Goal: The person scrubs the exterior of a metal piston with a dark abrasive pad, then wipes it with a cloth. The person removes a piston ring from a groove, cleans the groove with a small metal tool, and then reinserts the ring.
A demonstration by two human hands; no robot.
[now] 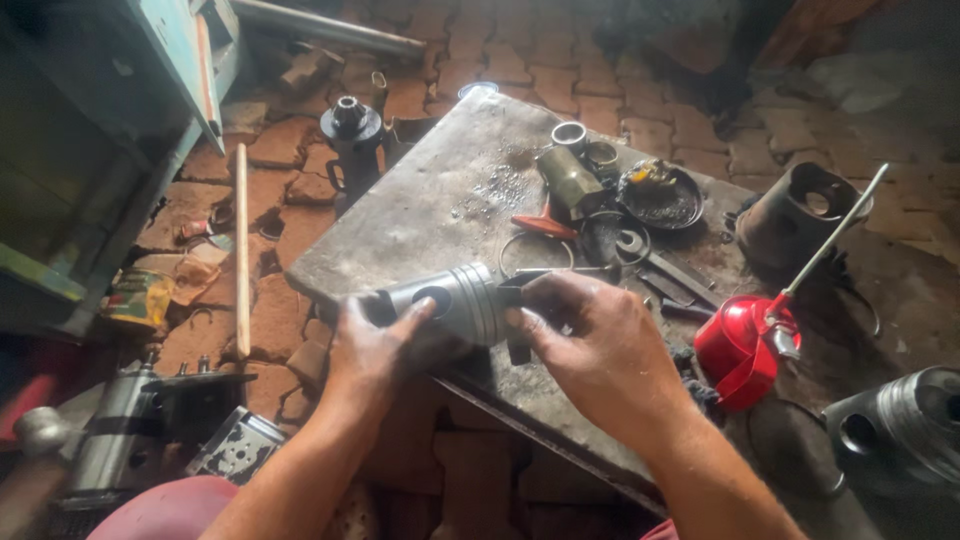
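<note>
A grey metal piston [452, 300] with ring grooves and a round pin hole lies sideways over the near edge of a dark metal slab [440, 190]. My left hand [370, 350] grips its skirt end, the forefinger beside the pin hole. My right hand [590, 345] holds the grooved crown end, fingers curled around it. A thin wire ring [535, 255] rests on the slab just behind the piston. Red-handled pliers [545, 226] lie beyond it.
On the slab lie wrenches [660, 265], a dark dish [660, 197], a brass-coloured cylinder [570, 180] and metal rings [570, 135]. A red oil can [745, 345] stands at right, another piston [905, 425] beyond. A wooden stick [241, 250] and engine parts [150, 430] lie on the brick floor.
</note>
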